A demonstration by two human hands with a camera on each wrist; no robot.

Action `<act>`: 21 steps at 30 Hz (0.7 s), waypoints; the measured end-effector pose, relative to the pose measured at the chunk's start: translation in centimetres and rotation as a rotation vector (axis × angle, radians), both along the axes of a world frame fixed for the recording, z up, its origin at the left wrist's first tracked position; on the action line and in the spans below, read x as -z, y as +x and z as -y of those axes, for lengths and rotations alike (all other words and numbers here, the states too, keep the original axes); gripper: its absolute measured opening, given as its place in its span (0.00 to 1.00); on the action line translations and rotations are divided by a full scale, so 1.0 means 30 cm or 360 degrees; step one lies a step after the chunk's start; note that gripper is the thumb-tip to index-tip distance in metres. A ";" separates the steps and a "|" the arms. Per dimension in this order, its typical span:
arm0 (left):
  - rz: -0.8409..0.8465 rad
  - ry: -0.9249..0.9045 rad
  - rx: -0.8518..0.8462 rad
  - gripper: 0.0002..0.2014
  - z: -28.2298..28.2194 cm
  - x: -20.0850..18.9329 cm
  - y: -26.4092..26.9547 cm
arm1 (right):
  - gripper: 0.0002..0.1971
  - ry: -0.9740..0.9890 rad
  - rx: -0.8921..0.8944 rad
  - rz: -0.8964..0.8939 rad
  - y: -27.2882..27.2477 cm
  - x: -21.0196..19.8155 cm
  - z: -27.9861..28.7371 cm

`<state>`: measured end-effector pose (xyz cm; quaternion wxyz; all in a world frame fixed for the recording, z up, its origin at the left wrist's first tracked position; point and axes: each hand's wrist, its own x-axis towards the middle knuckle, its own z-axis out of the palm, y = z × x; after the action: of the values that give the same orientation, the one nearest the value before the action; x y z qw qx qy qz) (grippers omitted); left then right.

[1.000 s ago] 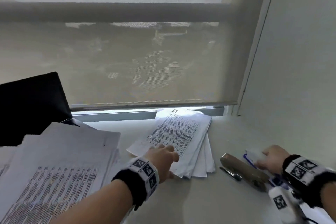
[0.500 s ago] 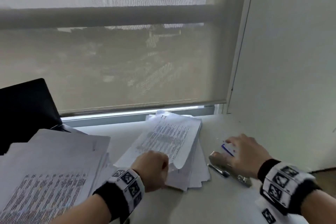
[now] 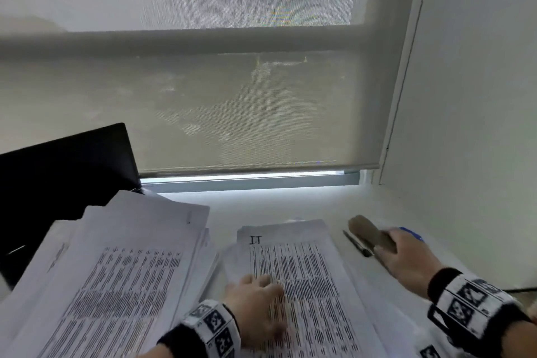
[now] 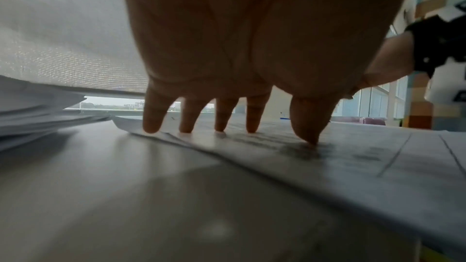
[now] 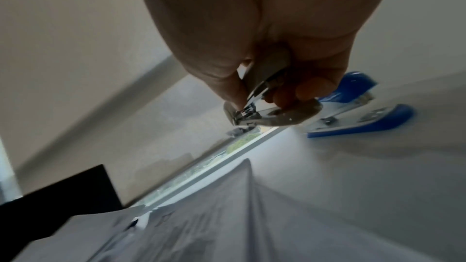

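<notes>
A thin stack of printed sheets (image 3: 305, 270) marked "IT" lies on the white desk in front of me. My left hand (image 3: 255, 296) presses down on its near left part. In the left wrist view the spread fingertips (image 4: 185, 128) touch the top sheet (image 4: 353, 156). My right hand (image 3: 406, 256) grips the rear of a grey-brown stapler (image 3: 370, 234) just right of the stack. The right wrist view shows the fingers curled round its metal underside (image 5: 264, 107). A blue stapler (image 5: 358, 115) sits on the desk just beyond it, and only its blue edge (image 3: 412, 234) shows past my knuckles.
A thick, fanned pile of printed paper (image 3: 116, 270) fills the left of the desk. A black laptop lid (image 3: 58, 171) stands behind it. A pen (image 3: 354, 244) lies between the thin stack and the grey stapler. A window blind (image 3: 232, 110) is ahead and a wall (image 3: 479, 125) to the right.
The thin stack now lies straight and closer to me, and my left hand has gone from curled at its edge to flat on top. My right hand has closed round the grey stapler.
</notes>
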<state>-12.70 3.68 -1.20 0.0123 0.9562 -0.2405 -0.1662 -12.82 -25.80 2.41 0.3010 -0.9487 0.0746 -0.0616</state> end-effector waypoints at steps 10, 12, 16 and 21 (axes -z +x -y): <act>-0.0089 -0.0202 -0.0841 0.62 -0.041 0.016 0.277 | 0.10 -0.0243 -0.0468 -0.0507 -0.036 0.071 -0.207; -0.0135 -0.0180 -0.0892 0.67 -0.032 0.026 0.322 | 0.11 -0.0236 -0.0446 -0.0485 -0.025 0.076 -0.203; -0.0244 -0.0746 -0.1210 0.58 -0.022 -0.012 0.387 | 0.08 -0.0214 -0.0487 -0.0402 -0.013 0.092 -0.191; 0.0127 -0.1566 -0.1136 0.05 0.005 -0.043 0.396 | 0.09 -0.0223 -0.0429 -0.0335 -0.008 0.114 -0.180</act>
<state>-0.83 3.53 0.09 0.4988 0.8654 0.0460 0.0147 -13.07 -20.39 -1.02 0.2304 -0.9699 -0.0267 0.0739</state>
